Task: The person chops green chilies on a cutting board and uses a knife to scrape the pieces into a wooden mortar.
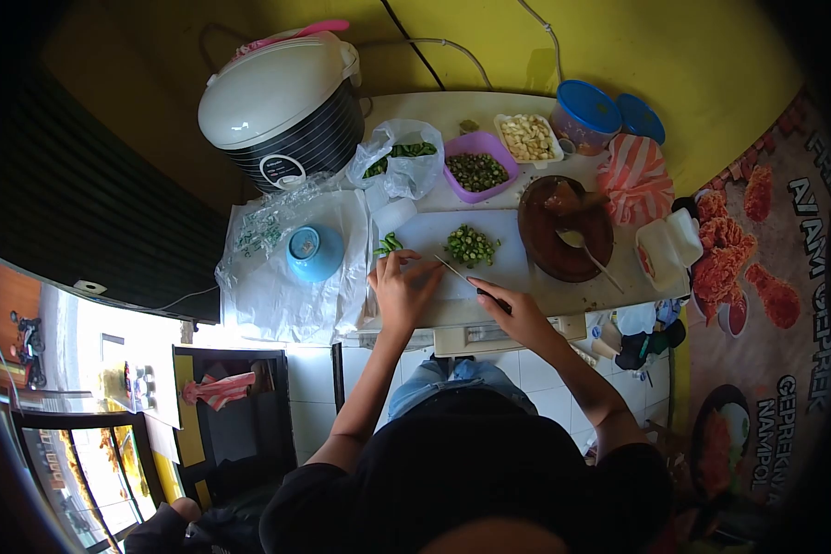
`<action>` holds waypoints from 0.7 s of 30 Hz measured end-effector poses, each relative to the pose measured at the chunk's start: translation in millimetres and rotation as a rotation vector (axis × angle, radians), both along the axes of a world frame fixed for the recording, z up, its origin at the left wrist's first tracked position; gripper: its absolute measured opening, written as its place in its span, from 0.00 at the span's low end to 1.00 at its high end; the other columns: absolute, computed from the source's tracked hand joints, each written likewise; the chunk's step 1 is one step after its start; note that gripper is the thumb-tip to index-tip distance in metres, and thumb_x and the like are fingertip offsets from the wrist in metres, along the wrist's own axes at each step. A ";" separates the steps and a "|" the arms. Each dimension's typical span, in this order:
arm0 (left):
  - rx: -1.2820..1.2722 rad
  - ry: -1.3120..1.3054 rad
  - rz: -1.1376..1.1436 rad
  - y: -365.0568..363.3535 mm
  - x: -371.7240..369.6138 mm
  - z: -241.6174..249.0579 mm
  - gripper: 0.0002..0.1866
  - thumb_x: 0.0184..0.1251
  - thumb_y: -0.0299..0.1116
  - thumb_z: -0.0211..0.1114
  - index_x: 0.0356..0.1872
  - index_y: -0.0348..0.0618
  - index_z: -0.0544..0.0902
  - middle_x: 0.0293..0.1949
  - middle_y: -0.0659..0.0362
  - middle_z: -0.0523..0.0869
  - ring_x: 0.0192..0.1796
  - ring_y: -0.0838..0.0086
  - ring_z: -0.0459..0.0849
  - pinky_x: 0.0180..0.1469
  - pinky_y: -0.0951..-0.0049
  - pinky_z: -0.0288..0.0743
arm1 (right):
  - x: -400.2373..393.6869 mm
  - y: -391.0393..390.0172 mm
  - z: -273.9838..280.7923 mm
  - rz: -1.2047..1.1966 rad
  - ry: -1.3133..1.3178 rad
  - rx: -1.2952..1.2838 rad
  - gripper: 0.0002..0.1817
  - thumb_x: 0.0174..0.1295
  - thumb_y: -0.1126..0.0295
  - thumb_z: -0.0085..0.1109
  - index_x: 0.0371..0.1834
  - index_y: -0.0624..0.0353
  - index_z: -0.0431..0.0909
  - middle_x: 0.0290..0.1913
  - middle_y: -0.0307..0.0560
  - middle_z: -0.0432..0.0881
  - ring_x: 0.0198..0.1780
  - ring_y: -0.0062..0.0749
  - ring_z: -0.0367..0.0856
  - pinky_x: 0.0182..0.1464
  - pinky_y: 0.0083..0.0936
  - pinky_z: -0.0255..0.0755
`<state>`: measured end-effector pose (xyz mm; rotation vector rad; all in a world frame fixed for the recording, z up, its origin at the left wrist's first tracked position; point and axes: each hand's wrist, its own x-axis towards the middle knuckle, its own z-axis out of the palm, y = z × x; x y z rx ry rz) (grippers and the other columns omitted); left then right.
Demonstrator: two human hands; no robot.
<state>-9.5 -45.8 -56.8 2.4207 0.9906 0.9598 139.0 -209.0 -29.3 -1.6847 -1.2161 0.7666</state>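
Note:
On a white cutting board [512,245] lies a heap of chopped green pieces [472,244], probably chilli. A few longer green pieces [390,243] rest near the board's left end. My left hand [402,294] is over the front left of the board, fingers apart, their tips just short of those longer pieces. Whether they touch them cannot be made out. In my right hand [519,320] is a knife [452,269] with a dark handle; its blade points up and left, between the two green groups.
Behind the board stand a plastic bag of green chillies [392,157], a purple container [489,191] of chopped pieces and a tray of pale cloves [526,138]. Right is a brown stone mortar [563,263] with a spoon. Left are a blue bowl [316,254] and a rice cooker [282,102].

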 end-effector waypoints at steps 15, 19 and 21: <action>-0.055 -0.039 0.004 -1.5 1.1 1.3 0.07 0.50 0.41 0.78 0.31 0.55 0.93 0.44 0.68 0.80 0.50 0.69 0.74 0.59 0.61 0.59 | -1.8 -3.2 2.7 -0.001 -0.050 -0.061 0.20 0.73 0.64 0.55 0.67 0.51 0.75 0.30 0.50 0.80 0.28 0.23 0.69 0.38 0.25 0.71; -0.041 -0.063 -0.006 0.4 0.8 -4.9 0.07 0.51 0.41 0.78 0.31 0.56 0.93 0.44 0.68 0.79 0.51 0.69 0.74 0.57 0.61 0.59 | -2.9 2.7 -5.2 -0.014 -0.045 -0.100 0.21 0.73 0.64 0.55 0.68 0.49 0.75 0.27 0.50 0.78 0.26 0.24 0.67 0.36 0.27 0.71; -0.029 -0.063 -0.005 0.9 -0.2 -5.6 0.06 0.51 0.41 0.77 0.31 0.56 0.93 0.44 0.68 0.79 0.51 0.68 0.74 0.55 0.61 0.59 | -4.7 8.4 -4.3 -0.018 -0.064 -0.030 0.21 0.73 0.63 0.55 0.68 0.49 0.75 0.26 0.51 0.77 0.25 0.25 0.67 0.35 0.27 0.70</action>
